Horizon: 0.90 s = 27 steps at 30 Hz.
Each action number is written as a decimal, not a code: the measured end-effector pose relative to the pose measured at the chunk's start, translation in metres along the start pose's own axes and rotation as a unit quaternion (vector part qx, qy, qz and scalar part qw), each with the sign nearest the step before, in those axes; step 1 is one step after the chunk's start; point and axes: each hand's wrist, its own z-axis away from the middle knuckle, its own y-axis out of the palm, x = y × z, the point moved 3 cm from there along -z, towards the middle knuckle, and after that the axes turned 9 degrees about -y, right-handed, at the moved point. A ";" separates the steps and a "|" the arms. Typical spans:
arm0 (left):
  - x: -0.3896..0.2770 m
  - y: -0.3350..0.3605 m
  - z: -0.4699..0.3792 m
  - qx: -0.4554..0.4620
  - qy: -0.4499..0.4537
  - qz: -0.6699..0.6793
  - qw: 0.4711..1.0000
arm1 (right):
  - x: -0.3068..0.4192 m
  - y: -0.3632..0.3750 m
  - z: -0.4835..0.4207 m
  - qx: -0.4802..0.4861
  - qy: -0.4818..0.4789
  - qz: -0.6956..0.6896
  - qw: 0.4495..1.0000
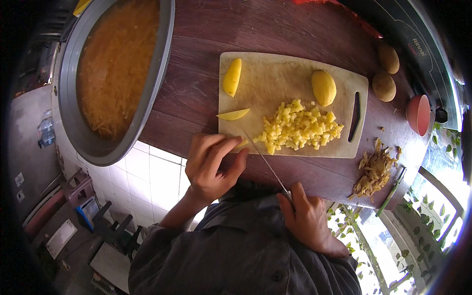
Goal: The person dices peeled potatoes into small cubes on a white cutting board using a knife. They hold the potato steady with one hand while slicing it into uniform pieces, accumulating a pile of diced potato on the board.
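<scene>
My left hand [215, 162] holds a thin strip of peeled potato [242, 144] at the near left edge of a worn cutting board [265, 70]. In my right hand [304, 217] is the handle of a knife [268, 164], its blade slanting up and left, the tip over the board beside the strip. Right of the blade lies a heap of small diced potato [300, 127]. A flat potato slice [233, 114] rests at the board's left edge, with a larger potato piece [232, 77] behind it. A peeled potato [323, 88] sits at the back right of the board.
A large grey basin [164, 66] of shredded food in orange-tinted liquid stands at the left. To the right are two unpeeled brown potatoes [384, 86], a pink bowl [418, 115], a pile of peelings [376, 171] and a green-handled tool [391, 191]. A Rinnai stove [409, 37] borders the back right.
</scene>
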 end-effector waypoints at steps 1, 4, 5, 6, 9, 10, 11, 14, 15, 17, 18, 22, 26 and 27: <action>0.000 0.000 0.000 0.001 -0.002 0.009 1.000 | 0.001 -0.001 0.000 0.005 -0.004 0.002 1.000; 0.000 -0.001 -0.001 -0.007 0.007 0.006 1.000 | 0.002 0.002 -0.001 -0.007 -0.033 0.007 0.999; 0.000 -0.001 -0.001 -0.006 0.007 0.006 1.000 | 0.002 0.004 -0.003 -0.015 -0.046 0.009 0.999; -0.001 -0.001 -0.001 -0.005 0.007 0.006 1.000 | 0.003 0.004 -0.004 -0.018 -0.042 0.024 0.999; -0.001 -0.002 -0.001 0.003 0.006 0.000 1.000 | 0.008 0.008 -0.008 -0.017 -0.026 0.051 0.998; -0.001 -0.002 -0.001 0.006 0.006 -0.003 1.000 | 0.008 0.010 -0.009 -0.011 -0.018 0.047 0.999; -0.001 -0.001 -0.001 0.003 0.005 -0.002 1.000 | 0.007 0.011 -0.009 -0.005 -0.010 0.043 0.999; -0.001 -0.001 -0.001 -0.005 0.001 -0.004 1.000 | 0.009 0.005 -0.008 -0.030 -0.022 0.038 0.999; 0.000 0.000 0.000 -0.004 0.000 -0.005 1.000 | 0.007 0.005 -0.006 -0.026 -0.015 0.034 0.999; 0.000 0.000 0.000 -0.007 -0.006 -0.002 1.000 | 0.003 0.006 -0.003 -0.019 -0.001 0.025 0.999; -0.002 -0.001 0.000 -0.009 -0.011 0.001 1.000 | 0.003 0.005 -0.003 -0.019 -0.004 0.021 1.000; -0.001 -0.002 0.001 -0.005 -0.002 -0.007 1.000 | 0.005 0.005 -0.004 -0.030 -0.040 0.034 0.998; 0.001 -0.002 0.001 0.001 -0.003 0.000 1.000 | 0.006 0.008 -0.004 -0.020 -0.024 0.021 0.999; 0.001 -0.002 0.000 0.002 -0.004 0.000 1.000 | 0.006 0.008 -0.004 -0.022 -0.025 0.021 0.999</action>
